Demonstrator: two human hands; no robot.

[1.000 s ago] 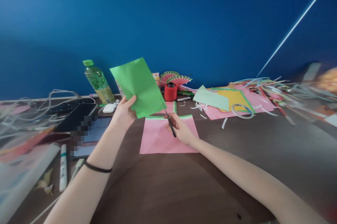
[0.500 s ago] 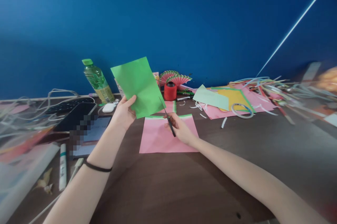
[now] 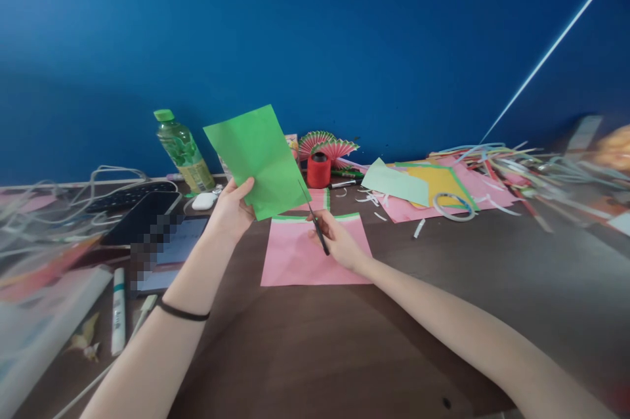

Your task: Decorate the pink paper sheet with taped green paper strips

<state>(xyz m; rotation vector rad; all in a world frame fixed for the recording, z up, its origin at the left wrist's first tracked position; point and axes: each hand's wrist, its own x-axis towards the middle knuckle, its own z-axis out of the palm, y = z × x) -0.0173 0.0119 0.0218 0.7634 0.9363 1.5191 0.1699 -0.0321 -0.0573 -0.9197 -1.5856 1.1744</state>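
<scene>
My left hand [image 3: 236, 209] pinches a sheet of green paper [image 3: 258, 163] by its lower left edge, thumb in front, and holds it tilted above the desk. In my right hand [image 3: 332, 238] is a dark craft knife or pair of scissors, most likely scissors [image 3: 319, 233], with the thin blades pointing up at the green sheet's lower right corner. Beneath my right hand lies a sheet of pink paper [image 3: 290, 258], with a white and green strip along its far edge. Part of that sheet is hidden by my hand.
Behind stand a tilted green bottle [image 3: 182, 153], a red spool-like container [image 3: 319, 173] and pink pleated paper fans [image 3: 339, 150]. White earbud case [image 3: 201, 201], phone [image 3: 142, 219] and marker [image 3: 118, 314] lie left. Coloured papers [image 3: 394, 182], a tape roll [image 3: 453, 207] and strips lie right.
The green paper has shifted very slightly left and up. Both hands keep nearly the same place and grip.
</scene>
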